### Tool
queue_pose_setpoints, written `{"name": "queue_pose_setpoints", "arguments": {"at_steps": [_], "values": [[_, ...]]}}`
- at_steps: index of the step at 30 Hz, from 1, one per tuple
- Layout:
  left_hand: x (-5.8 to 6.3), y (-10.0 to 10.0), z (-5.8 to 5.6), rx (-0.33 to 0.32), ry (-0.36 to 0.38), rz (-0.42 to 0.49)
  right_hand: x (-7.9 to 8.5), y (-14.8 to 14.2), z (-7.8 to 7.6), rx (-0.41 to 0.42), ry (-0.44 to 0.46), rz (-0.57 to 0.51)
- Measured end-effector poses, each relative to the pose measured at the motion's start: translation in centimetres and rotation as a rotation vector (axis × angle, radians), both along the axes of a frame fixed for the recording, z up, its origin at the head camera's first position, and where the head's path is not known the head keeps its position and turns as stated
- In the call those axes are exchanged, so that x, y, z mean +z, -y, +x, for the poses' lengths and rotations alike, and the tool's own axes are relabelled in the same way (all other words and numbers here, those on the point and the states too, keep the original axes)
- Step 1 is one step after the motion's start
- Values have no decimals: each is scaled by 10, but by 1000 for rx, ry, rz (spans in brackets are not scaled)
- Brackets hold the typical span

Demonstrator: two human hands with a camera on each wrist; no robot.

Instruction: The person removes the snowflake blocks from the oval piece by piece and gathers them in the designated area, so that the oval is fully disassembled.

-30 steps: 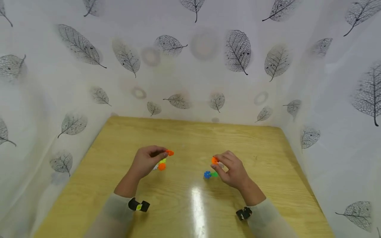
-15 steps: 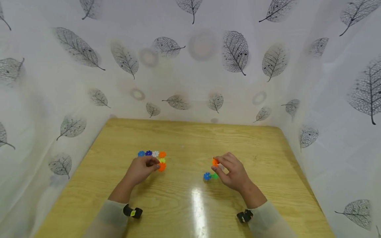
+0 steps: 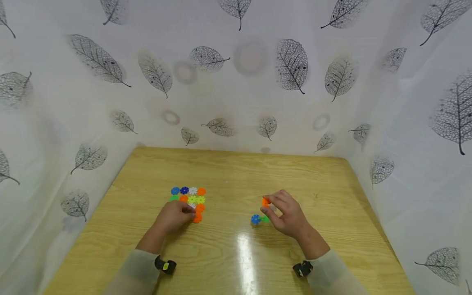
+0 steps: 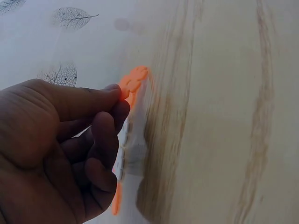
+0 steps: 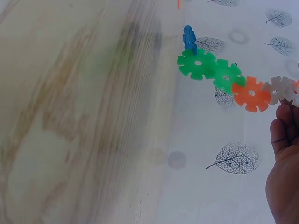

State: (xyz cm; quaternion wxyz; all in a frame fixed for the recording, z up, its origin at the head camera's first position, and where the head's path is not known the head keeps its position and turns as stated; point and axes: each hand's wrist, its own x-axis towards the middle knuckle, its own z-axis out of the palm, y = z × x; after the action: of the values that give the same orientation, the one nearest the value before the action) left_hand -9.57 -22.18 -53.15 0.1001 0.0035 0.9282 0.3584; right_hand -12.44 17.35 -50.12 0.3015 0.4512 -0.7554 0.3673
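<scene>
Left hand (image 3: 173, 216) pinches an orange flower disc (image 4: 135, 79) near disc rows (image 3: 192, 199) on the tabletop (image 3: 210, 254); right hand (image 3: 287, 215) pinches a linked disc chain (image 5: 252, 102).

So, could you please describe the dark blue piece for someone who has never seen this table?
On the wooden table, find the block of flower-shaped pieces by the left hand. In its far row, look second from the left. That is the dark blue piece, darker than the light blue piece beside it.
</scene>
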Motion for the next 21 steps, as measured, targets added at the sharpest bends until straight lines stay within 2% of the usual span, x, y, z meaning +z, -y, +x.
{"name": "queue_pose_setpoints", "arguments": {"at_steps": [12, 21], "values": [[0, -4, -2, 34, 27, -14, 1, 3, 2, 4, -6, 7], [1, -4, -2, 35, 33, -4, 2, 8, 2, 46, -31, 0]]}}
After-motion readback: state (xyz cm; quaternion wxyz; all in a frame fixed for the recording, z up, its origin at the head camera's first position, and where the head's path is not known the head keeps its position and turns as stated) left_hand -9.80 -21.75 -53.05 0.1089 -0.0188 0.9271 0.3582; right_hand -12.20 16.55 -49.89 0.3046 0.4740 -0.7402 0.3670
